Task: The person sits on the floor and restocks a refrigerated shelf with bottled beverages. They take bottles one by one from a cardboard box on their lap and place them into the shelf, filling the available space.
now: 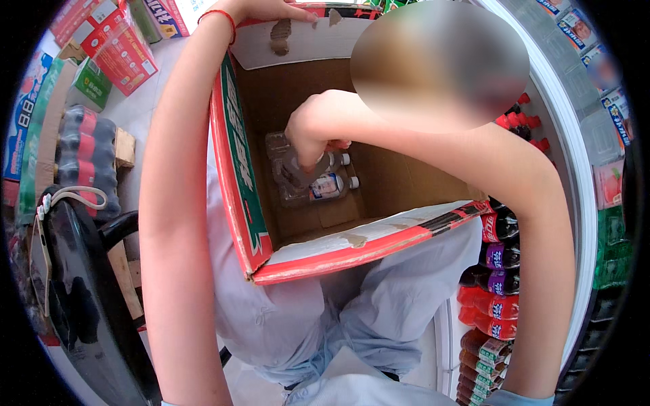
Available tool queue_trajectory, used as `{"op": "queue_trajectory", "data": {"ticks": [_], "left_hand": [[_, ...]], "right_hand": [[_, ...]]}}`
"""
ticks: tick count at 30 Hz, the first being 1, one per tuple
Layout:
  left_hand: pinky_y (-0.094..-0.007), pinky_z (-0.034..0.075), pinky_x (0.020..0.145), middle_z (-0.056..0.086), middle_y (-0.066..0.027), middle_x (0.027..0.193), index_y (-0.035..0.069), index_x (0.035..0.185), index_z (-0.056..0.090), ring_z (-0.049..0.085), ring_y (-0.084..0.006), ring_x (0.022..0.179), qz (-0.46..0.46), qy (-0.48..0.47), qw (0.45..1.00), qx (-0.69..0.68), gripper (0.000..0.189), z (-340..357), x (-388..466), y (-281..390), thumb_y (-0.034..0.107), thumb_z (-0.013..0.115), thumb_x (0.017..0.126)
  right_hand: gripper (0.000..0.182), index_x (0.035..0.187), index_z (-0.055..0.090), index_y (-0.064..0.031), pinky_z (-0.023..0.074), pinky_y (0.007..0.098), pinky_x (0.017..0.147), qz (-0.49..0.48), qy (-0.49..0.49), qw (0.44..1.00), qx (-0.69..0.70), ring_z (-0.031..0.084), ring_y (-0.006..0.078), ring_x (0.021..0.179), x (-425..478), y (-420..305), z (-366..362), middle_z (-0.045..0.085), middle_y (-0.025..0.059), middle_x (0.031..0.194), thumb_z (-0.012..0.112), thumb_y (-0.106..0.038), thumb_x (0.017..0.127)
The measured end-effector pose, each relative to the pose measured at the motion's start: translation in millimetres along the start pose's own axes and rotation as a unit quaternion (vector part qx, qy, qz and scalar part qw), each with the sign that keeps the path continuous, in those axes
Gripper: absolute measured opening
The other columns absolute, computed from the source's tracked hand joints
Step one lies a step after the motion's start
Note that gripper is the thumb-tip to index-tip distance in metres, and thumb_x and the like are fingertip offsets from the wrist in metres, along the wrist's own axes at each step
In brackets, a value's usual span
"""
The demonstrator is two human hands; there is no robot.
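A large open cardboard box [229,167], red and green outside, rests tilted at my lap. Over its far rim lies my left hand [292,11], with its thumb on the white inner flap and a red cord on the wrist. Deep inside the box my right hand [317,129] reaches down to a clear plastic bottle [304,170] and grips it. Beside it on the bottom lie clear bottles with white caps, one a labelled bottle [327,186]. The fingertips of the right hand are partly hidden. A blurred patch covers the area beyond the right forearm.
On the right, an open drinks cooler [584,203] holds rows of soda bottles [500,281]. At left stand a shrink-wrapped bottle pack [86,152] on a wooden pallet, red cartons [124,56] and a black chair or seat [84,284].
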State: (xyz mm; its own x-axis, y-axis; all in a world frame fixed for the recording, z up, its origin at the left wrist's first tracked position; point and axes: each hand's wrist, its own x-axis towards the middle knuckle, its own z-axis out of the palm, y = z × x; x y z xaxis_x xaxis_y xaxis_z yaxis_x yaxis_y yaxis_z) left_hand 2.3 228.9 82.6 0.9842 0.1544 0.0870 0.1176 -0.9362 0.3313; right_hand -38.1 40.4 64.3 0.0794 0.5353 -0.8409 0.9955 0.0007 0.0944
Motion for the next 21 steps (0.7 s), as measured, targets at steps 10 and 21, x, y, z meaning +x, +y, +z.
{"op": "queue_trajectory", "data": {"ticks": [10, 21], "left_hand": [[-0.0259, 0.027, 0.050, 0.039, 0.0059, 0.058, 0.006, 0.063, 0.061, 0.035, -0.0061, 0.054, -0.022, -0.016, 1.000, 0.014, 0.051, -5, -4, 6, 0.054, 0.064, 0.080], [-0.0259, 0.041, 0.062, 0.057, -0.0015, 0.064, 0.004, 0.083, 0.070, 0.051, -0.0090, 0.061, -0.027, -0.038, 0.999, -0.026, 0.044, -15, -9, 27, 0.048, 0.068, 0.079]], "right_hand": [[0.048, 0.090, 0.069, -0.0010, 0.0535, 0.0392, 0.071, -0.023, 0.247, 0.969, -0.008, 0.067, 0.0277, 0.082, 34, 45, 34, 0.068, 0.0148, 0.086, 0.063, -0.047, 0.077], [0.049, 0.091, 0.069, -0.0022, 0.0523, 0.0390, 0.073, -0.066, 0.228, 0.970, -0.049, 0.066, 0.0263, 0.084, 31, 58, 27, 0.069, 0.0114, 0.085, 0.071, -0.047, 0.070]]}}
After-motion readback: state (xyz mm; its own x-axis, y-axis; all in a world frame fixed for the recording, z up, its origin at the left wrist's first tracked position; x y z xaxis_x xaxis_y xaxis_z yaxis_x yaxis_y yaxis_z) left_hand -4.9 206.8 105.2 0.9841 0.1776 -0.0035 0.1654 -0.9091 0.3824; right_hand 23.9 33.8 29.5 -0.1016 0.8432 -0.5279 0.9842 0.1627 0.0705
